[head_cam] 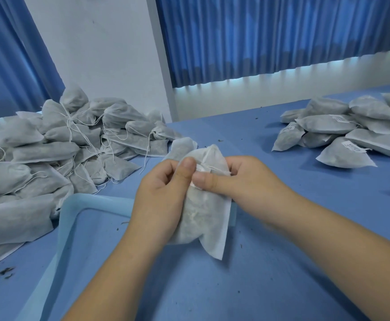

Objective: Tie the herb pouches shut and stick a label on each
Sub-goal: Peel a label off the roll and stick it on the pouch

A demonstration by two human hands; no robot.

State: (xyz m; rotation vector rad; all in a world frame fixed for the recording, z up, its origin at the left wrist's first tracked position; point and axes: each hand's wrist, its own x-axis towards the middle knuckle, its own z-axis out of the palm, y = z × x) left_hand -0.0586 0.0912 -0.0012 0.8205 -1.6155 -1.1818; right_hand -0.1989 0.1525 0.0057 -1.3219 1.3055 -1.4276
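Herb pouch [209,218] being held.
It is being clasped by curled left grip [163,191] and right grip [233,179], thumbs pressing label [198,181].

Cool, even daylight filters through the pleated blue fabric curtains [270,35] and tints everything bluish. The brightest area is the glowing strip below their hem (nearly blown out to pale cyan). The matte blue surface [282,262] shows a faint sheen toward the back and no hard glare. Shadows are soft: a dim patch beside the white non-woven fabric pouch [210,228] and darker pools under the heaped white pouches at the right [351,135]. The right forearm [316,228] is smeared by motion blur along its lower edge. Wide-angle distortion tilts the wall edges and bows the window line.
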